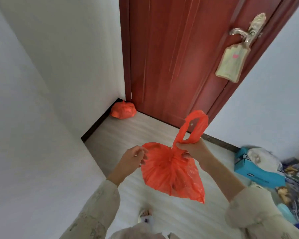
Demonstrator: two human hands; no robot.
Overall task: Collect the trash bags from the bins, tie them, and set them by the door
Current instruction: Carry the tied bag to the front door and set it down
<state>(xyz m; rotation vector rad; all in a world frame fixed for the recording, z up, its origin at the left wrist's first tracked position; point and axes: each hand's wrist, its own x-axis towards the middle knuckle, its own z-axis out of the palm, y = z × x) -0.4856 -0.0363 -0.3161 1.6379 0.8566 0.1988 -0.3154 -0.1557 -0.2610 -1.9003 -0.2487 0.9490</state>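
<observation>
An orange trash bag (173, 175) hangs in the air in front of me, gathered at its neck. My right hand (191, 150) grips the neck, and one handle loop stands up above the fist. My left hand (134, 158) pinches the other handle at the bag's left edge. A second orange bag (123, 110), tied at the top, sits on the floor in the corner beside the red-brown door (176, 57).
White walls close in on the left and right of a narrow hallway with pale floorboards. A blue box (254, 171), a white bag and printed papers lie on the floor at the right. A tag hangs from the door handle (245, 34).
</observation>
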